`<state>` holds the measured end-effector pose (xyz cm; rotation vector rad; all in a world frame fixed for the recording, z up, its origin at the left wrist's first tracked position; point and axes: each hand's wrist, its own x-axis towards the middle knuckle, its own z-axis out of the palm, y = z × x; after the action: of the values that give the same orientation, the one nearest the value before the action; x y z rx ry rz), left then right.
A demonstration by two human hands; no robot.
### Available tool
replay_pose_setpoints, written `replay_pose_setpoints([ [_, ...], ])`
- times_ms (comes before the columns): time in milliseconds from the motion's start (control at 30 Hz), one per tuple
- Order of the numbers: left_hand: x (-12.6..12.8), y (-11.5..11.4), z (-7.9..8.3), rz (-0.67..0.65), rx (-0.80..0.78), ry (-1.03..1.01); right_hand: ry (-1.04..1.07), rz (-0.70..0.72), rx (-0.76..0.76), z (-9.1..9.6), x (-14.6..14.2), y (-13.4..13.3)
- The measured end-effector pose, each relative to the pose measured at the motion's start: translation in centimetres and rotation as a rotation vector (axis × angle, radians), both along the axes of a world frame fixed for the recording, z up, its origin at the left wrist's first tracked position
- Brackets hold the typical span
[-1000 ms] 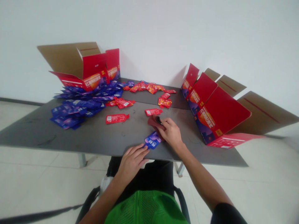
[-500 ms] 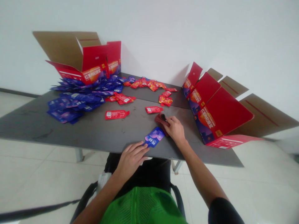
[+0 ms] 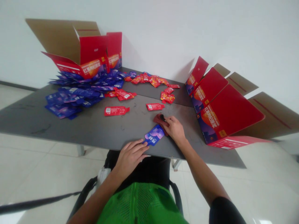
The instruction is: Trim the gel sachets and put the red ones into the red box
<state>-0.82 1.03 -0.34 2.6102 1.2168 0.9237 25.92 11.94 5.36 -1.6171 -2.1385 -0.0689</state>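
My right hand (image 3: 175,130) grips a dark red pouch (image 3: 160,120) with a small black spout at its tip. My left hand (image 3: 130,156) lies flat at the table's front edge, its fingertips at the lower end of a blue sachet (image 3: 154,135). That sachet lies between my hands, and its upper end reaches the dark red pouch. Two long red sachets (image 3: 116,111) (image 3: 155,106) lie flat on the grey table (image 3: 88,130), a little beyond my hands.
A heap of blue sachets (image 3: 74,100) lies at the table's left, and a band of red sachets (image 3: 149,79) at the back. An open red carton (image 3: 93,51) stands at back left. Flattened red cartons (image 3: 226,112) lean at the right edge.
The whole scene has shifted upward in view as my head tilted. My right hand has drawn slightly nearer the blue sachet, still gripping the dark red pouch. My left hand has barely moved.
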Motion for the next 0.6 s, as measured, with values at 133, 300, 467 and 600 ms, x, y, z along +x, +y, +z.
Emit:
replay_pose_setpoints([
  [133, 0.0, 0.0, -0.1, -0.006, -0.003, -0.003, 0.097, -0.034, 0.093, 1.8, -1.0, -1.0],
  [300, 0.1, 0.1, -0.1, 0.021, 0.004, 0.025, 0.102, 0.322, 0.002, 0.6, -6.8, -4.8],
  [467, 0.1, 0.0, -0.1, 0.008, -0.021, 0.032, 0.074, 0.36, -0.057, -1.2, -5.8, -4.1],
  [600, 0.0, -0.1, 0.0, -0.001, -0.033, -0.003, 0.038, 0.173, -0.028, -0.9, -1.0, -0.6],
])
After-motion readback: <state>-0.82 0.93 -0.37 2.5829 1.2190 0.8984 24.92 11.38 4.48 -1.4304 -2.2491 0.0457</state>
